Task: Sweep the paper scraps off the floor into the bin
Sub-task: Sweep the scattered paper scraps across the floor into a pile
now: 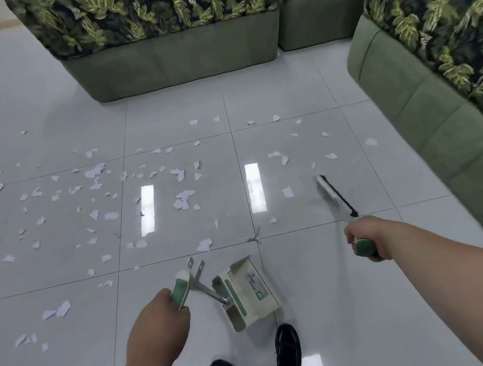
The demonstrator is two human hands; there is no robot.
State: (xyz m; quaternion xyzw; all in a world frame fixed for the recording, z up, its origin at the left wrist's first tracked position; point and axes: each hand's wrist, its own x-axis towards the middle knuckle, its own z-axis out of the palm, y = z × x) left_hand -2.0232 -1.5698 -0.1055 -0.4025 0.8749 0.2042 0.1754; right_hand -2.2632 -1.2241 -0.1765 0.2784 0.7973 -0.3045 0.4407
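Dustpan (249,291) handle is gripped in closed left hand (157,321). Broom (336,195) is gripped in closed right hand (365,239). Paper scraps (94,185) are scattered ahead of left hand.

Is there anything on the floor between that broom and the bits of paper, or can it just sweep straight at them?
Nothing visible blocks it. The broom, held in the right hand, has only bare tile between its head and the paper scraps. The sofa sits off to its right, and the dustpan hangs nearer the feet.

green leaf-print sofas (174,39) border the glossy tiled floor (325,309).
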